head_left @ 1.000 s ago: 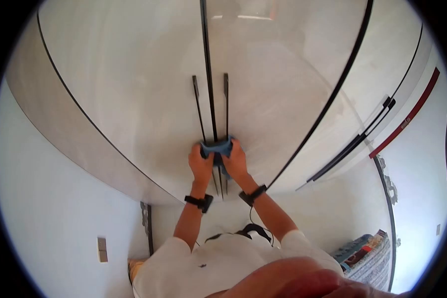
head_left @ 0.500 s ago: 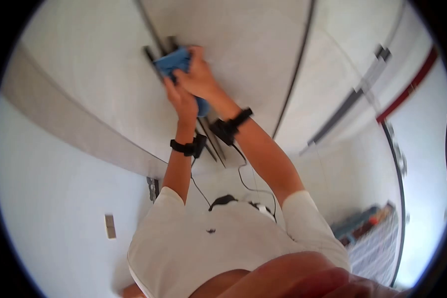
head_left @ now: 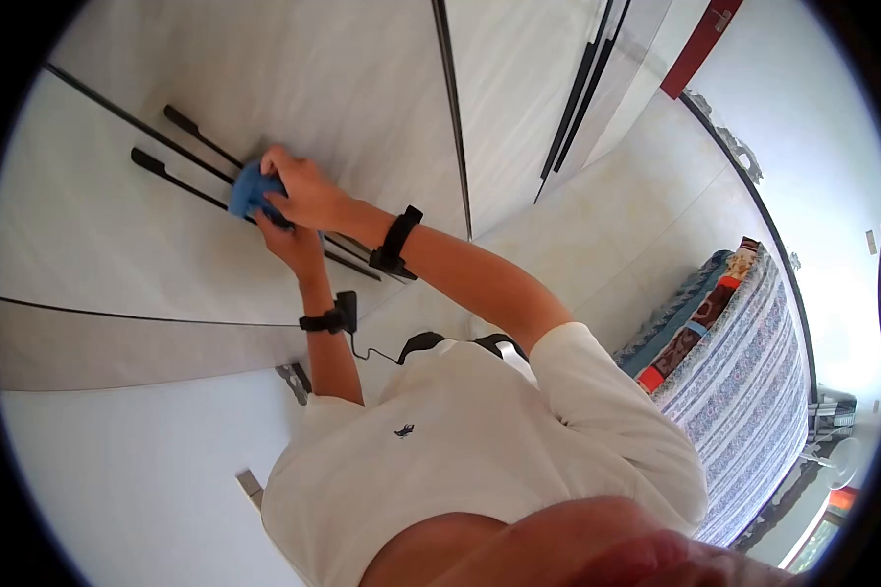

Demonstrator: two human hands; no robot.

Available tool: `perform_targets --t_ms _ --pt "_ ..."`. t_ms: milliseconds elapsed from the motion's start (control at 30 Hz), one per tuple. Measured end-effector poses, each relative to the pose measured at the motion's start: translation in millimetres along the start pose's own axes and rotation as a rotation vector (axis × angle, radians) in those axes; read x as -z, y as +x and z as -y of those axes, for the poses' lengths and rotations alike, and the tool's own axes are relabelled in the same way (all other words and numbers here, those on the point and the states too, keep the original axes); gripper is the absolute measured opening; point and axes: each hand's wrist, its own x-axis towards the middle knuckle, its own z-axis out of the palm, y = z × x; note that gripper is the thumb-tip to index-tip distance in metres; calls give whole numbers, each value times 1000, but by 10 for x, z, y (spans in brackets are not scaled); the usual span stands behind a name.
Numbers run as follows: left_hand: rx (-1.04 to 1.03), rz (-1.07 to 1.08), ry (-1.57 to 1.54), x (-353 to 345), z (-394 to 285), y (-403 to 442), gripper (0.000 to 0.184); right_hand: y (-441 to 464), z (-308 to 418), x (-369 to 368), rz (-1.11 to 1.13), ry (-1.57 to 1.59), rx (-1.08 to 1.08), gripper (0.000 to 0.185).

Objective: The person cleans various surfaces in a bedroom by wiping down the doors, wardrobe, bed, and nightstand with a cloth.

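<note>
A blue cloth [head_left: 249,190] is wrapped over the two long black handles [head_left: 194,189] of the pale wardrobe doors [head_left: 352,108], left of centre. My right hand [head_left: 308,194] grips the cloth from the right, its fingers curled over the upper handle. Just below, my left hand [head_left: 292,245] holds the cloth's lower edge at the other handle, with its fingers partly hidden. The two hands are close together. Each wrist wears a black strap with a small dark box.
Another pair of black handles [head_left: 579,103] is on the doors at the upper right. A bed with a striped cover [head_left: 744,391] and folded patterned bedding [head_left: 690,328] stands at the right. A white fan [head_left: 840,462] is farther right. A white wall [head_left: 117,470] lies at lower left.
The view has turned, and the wardrobe handles now slant at the left. Both hands have moved up along the handles with the cloth, and more of the bed shows.
</note>
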Motion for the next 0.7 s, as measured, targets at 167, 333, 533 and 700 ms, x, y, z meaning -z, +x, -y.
perform_targets --t_ms 167,333,533,700 --pt "-214 110 -43 182 -56 363 53 387 418 -296 -290 -7 284 25" --pt "-185 322 -101 163 583 -45 47 272 -50 -541 -434 -121 242 22" --pt "444 667 -161 289 1425 -673 43 -451 -773 -794 -317 -473 -12 23" --pt "287 821 -261 348 1808 -971 41 -527 -859 -864 -404 -515 -41 19"
